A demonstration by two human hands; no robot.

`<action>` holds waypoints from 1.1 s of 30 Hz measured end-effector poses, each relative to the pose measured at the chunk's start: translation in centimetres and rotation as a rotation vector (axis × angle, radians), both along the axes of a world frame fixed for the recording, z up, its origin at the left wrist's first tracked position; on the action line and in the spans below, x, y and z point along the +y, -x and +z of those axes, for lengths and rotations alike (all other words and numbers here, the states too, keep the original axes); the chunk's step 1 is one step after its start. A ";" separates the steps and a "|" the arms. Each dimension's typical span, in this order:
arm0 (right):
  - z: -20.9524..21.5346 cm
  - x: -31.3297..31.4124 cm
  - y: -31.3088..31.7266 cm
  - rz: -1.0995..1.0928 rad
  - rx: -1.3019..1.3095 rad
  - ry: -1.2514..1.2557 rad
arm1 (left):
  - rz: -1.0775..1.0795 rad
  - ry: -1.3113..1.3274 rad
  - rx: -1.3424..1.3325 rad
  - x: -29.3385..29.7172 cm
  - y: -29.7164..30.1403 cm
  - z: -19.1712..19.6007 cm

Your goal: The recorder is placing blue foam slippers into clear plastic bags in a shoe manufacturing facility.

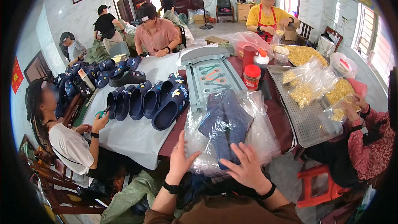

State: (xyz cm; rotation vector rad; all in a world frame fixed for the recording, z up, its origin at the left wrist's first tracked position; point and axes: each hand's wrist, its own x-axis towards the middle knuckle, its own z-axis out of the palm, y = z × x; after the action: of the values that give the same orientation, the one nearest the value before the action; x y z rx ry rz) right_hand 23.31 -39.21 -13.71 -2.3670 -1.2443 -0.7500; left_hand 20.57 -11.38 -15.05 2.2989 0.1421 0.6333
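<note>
Our L grip (180,161) & R grip (249,171) are spread-fingered, clamped on nothing; navy folded piece (226,120) lies betw. & just ahead, w/ clear plastic (263,139), prob. flat so we reach both edges. Can't tell if R touches.

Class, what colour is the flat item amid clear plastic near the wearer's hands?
The flat item is dark blue, seen best in the head view.

Looks bright, with daylight from the window (367,31) at right, glare on the clear plastic (260,120), and bending toward the black rim.
</note>
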 end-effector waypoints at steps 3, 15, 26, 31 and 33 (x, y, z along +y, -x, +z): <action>0.0 0.6 -0.9 0.043 -0.011 0.063 | -0.078 0.149 0.066 -1.2 0.1 -1.1; -1.0 1.2 -0.1 -0.028 0.200 -0.193 | -0.352 0.062 -0.127 -6.1 2.1 1.3; -1.0 1.2 -0.7 -0.056 0.316 -0.314 | -0.339 0.285 0.161 -3.8 3.2 -0.3; -0.8 0.8 -0.9 -0.071 0.248 -0.306 | -0.227 0.345 0.185 -2.0 3.8 -0.6; -0.7 0.3 -0.9 -0.072 0.224 -0.306 | -0.214 0.288 0.142 -1.7 4.1 0.3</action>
State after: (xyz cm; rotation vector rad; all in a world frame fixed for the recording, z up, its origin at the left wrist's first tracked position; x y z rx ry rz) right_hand 24.16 -38.90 -14.41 -2.1818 -0.8881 -0.6260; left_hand 16.49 -13.13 -14.73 2.0437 0.0491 0.3174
